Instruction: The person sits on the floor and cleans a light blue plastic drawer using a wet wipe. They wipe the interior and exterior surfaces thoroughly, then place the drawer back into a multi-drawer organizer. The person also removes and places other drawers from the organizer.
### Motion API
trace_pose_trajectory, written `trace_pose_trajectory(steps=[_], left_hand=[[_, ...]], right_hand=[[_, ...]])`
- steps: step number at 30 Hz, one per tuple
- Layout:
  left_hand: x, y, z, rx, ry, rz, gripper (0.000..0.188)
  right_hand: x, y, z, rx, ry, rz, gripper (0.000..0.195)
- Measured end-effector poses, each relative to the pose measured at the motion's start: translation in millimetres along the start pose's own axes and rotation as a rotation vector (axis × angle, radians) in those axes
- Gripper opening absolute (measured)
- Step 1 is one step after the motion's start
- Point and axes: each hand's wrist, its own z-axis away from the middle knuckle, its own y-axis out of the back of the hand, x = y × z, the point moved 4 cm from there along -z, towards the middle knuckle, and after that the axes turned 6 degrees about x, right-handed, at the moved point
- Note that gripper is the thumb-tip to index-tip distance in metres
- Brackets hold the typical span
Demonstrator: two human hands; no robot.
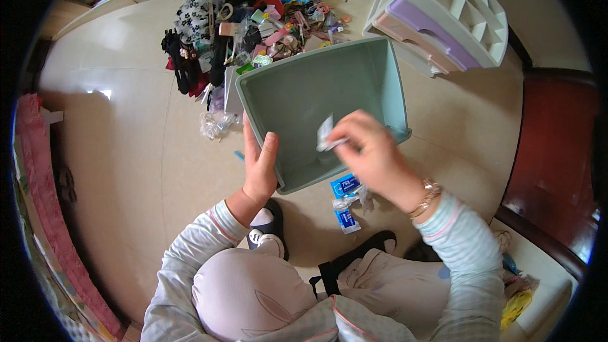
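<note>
A green plastic drawer bin (323,80) is tilted in front of me with its hollow side towards me. My left hand (260,166) grips its left wall, thumb on the near side. Over the bin's lower right part, my right hand (368,152) pinches a crumpled white wipe (326,135) between thumb and fingers; the hand is a little blurred. On the floor below the bin lie blue-and-white wipe packets (347,221) with crumpled white wipes (346,202) among them.
A large pile of small items and cloth (285,28) lies on the floor beyond the bin. At the upper right stands a white drawer unit (494,33) with purple and peach drawers. My slippered feet are below, and a pink-edged bedspread (52,199) hangs at left.
</note>
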Motion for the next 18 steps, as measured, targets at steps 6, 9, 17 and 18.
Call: trace_pose_trajectory(steps=[6,9,17,18], left_hand=[[1,-2,5,-0.102,-0.090,-0.125,0.077],[1,0,7,-0.054,-0.009,-0.085,0.080],[16,-9,8,-0.035,-0.066,-0.039,0.080],[17,-7,8,-0.018,-0.043,-0.030,0.080]], right_hand=[[-8,-66,45,-0.321,0.330,0.279,0.032],[7,-50,46,-0.430,0.375,0.598,0.043],[7,-38,54,-0.298,0.485,0.663,0.014],[10,-33,54,-0.288,0.477,0.686,0.014]])
